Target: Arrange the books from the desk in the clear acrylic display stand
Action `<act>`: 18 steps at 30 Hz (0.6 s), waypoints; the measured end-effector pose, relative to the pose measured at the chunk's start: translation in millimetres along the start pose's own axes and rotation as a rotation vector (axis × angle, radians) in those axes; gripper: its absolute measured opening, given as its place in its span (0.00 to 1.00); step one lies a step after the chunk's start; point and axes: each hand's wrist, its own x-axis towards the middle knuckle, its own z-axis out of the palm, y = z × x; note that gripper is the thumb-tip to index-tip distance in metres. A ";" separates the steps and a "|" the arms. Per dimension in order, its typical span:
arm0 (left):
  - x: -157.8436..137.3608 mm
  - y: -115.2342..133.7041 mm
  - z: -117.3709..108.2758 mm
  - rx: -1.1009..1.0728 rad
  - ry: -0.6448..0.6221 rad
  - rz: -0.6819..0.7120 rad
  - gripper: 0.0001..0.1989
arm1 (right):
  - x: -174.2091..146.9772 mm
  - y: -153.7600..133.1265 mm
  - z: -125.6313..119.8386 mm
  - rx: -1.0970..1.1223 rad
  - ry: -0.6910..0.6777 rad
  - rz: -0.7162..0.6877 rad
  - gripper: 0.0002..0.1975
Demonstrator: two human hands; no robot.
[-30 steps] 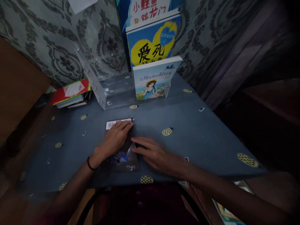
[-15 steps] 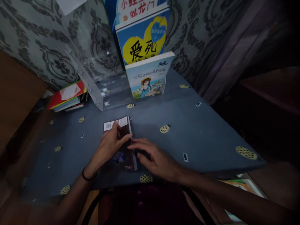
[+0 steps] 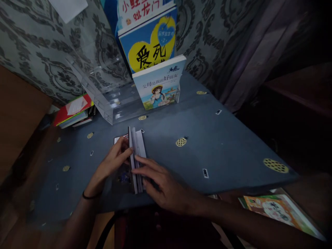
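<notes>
A dark-covered book (image 3: 124, 178) lies back cover up on the table, its pages parted, with part of the block raised on edge and pale pages (image 3: 140, 145) showing on the right. My left hand (image 3: 114, 159) is closed on the raised part, thumb at the page edges and fingers over the back cover. On the right side, my right hand (image 3: 163, 183) has its fingers apart and stretched out, fingertips touching the page edges. Its thumb is low beside the lower pages.
Behind the book stands a clear acrylic rack (image 3: 103, 107) holding several upright picture books (image 3: 158, 86). A stack of books with a red top (image 3: 75, 109) lies to the left. The blue pineapple-print table (image 3: 197, 138) ends at right; a colourful book (image 3: 280, 212) is below it.
The book was closed under my hands; now its pages are parted and part of the block is lifted on edge. Both hands have shifted slightly, and the view has moved a little.
</notes>
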 end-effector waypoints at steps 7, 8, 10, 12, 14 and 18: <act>-0.5 -0.5 0.5 0.000 -0.028 0.001 0.19 | -8.1 8.0 -8.7 -0.036 0.041 0.113 0.21; -0.8 -0.7 1.5 0.019 -0.019 0.003 0.19 | -8.7 9.7 -8.6 -0.050 0.048 0.111 0.21; -1.3 -1.2 4.8 0.074 0.008 0.009 0.19 | -9.7 12.8 -7.9 -0.063 0.070 0.100 0.23; -1.6 -1.8 9.2 0.144 0.059 0.033 0.19 | -10.6 14.8 -7.3 -0.060 0.088 0.093 0.24; -2.3 -2.8 13.3 0.221 0.105 0.073 0.18 | -11.3 16.1 -7.2 -0.065 0.093 0.090 0.23; -8.7 -7.2 16.1 0.314 0.102 0.163 0.17 | -9.8 19.4 -6.5 -0.155 0.066 0.064 0.22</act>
